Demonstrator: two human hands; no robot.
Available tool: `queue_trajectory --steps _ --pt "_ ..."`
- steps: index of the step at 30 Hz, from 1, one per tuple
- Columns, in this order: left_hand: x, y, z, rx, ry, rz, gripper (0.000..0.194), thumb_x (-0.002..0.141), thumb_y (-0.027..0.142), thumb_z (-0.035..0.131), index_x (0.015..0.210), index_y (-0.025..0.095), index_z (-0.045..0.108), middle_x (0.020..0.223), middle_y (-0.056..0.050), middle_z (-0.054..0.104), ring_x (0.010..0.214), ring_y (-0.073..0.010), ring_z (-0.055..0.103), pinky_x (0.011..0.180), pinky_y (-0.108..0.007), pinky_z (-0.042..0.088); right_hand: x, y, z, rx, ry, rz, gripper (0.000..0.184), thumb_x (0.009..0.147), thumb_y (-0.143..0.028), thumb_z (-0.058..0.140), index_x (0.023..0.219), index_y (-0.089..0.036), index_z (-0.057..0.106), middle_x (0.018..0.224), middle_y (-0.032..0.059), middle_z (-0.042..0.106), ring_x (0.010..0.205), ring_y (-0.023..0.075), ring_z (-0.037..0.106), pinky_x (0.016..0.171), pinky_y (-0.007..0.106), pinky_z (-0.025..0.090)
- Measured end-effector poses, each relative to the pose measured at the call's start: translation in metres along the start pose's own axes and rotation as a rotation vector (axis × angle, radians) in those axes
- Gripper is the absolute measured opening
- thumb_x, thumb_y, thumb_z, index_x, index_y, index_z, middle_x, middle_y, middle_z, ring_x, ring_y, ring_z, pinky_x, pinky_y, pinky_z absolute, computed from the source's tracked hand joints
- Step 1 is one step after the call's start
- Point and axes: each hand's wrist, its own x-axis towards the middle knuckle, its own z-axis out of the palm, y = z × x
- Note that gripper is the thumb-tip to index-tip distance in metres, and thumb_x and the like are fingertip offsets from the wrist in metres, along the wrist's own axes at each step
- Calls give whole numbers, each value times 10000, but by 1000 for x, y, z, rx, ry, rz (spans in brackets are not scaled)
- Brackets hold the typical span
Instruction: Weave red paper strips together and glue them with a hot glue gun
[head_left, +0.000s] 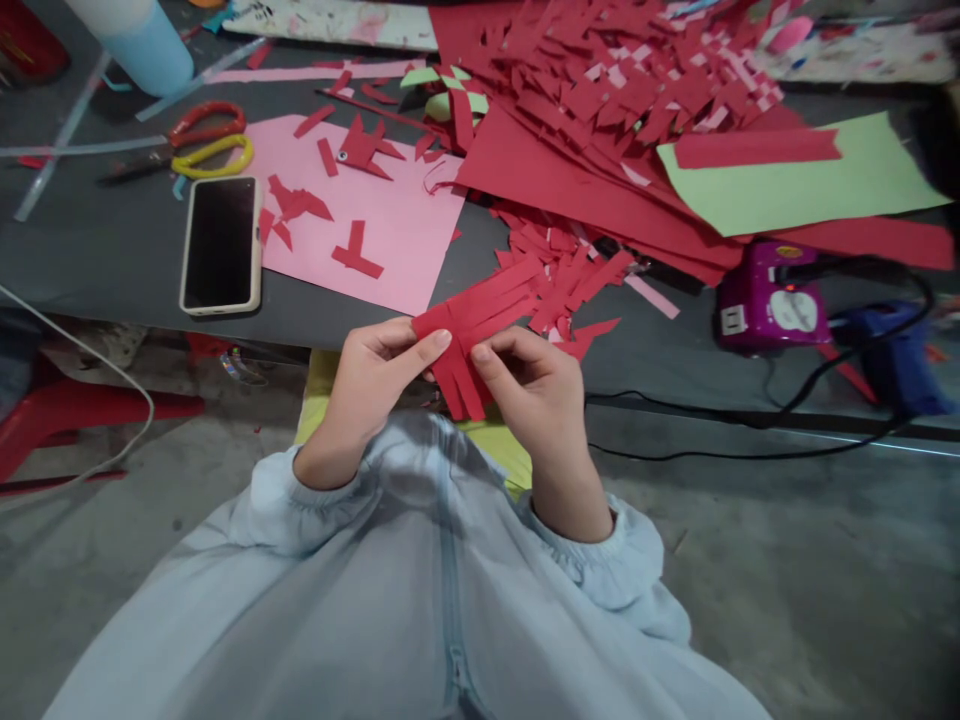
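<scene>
Both hands pinch crossed red paper strips point(466, 335) over the worktop's point(142, 272) near edge: left hand point(379, 375) by thumb and fingers at the left side, right hand point(536, 385) likewise at the right. Beyond lies pink paper point(409, 235).

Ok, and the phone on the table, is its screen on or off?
Off, by the look of it: the phone screen faces up and is dark, with no icons or glow visible.
</scene>
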Motion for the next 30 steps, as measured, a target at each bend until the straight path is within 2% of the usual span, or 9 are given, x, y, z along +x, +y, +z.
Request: queue_trajectory --steps 10,13,18,23,26,30 --pt "1 -1 1 31 -7 22 327 786 395 766 571 168 672 578 17 568 537 -66 491 506 -205 385 7 -3 -4 35 -77 32 215 842 -290 642 659 -197 580 588 -37 543 563 99 486 571 252 394" --pt "2 -2 2 3 0 -7 265 748 402 793 637 173 718 635 7 631 561 -77 531 517 -206 423 7 -3 -3 21 -65 53 210 836 -311 648 667 -194 605 598 -30 575 563 101 500 569 252 404" --pt "3 -3 6 -57 31 -6 205 707 383 822 759 191 773 751 -7 734 671 -117 640 646 -237 539 4 -2 -1 28 -19 108 238 792 -383 698 661 -191 647 595 -20 611 534 99 501 520 245 404" --pt "1 -3 9 -86 23 -28 235 699 404 828 807 198 791 822 -27 772 708 -140 680 683 -263 575 4 4 3 258 14 286 378 702 -555 757 628 -200 648 565 -17 608 518 104 514 480 239 422" --pt "1 -4 10 -74 22 -46 245 685 410 838 793 195 792 826 -32 776 705 -144 686 671 -261 574 3 9 6 439 34 374 360 635 -533 818 644 -210 659 605 -22 643 536 101 546 521 239 473" --pt "0 -5 10 -62 25 -58 240 696 403 831 796 189 791 820 -35 775 686 -146 681 613 -253 558 2 9 8 481 53 423 321 618 -477 844 624 -214 660 617 -24 660 540 99 560 529 238 484"
